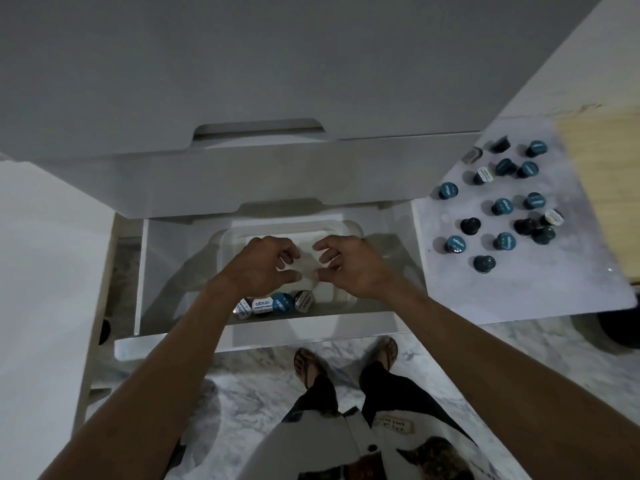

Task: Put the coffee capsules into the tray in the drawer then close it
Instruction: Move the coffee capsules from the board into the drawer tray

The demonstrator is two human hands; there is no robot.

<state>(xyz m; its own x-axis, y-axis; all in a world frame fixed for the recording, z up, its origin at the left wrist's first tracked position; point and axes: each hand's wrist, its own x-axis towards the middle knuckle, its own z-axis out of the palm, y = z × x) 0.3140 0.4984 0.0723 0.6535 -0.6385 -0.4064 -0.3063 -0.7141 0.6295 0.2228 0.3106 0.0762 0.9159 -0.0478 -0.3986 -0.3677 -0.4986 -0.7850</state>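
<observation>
The white drawer (263, 336) stands pulled out below me, with a white tray (239, 237) inside it. Several coffee capsules (273, 304), blue and white-lidded, lie in a row at the tray's near edge. My left hand (265, 268) and my right hand (346, 266) hover side by side over the tray's middle, fingers curled and apart, nothing visibly held. Many more dark and teal capsules (504, 206) are scattered on the marble-topped surface (519, 292) to the right of the drawer.
Closed white drawer fronts (242, 81) rise above the open one. A white surface (41, 254) lies to the left. A wooden board (602, 188) sits at the far right. My sandalled feet (308, 365) stand on the marbled floor just in front of the drawer.
</observation>
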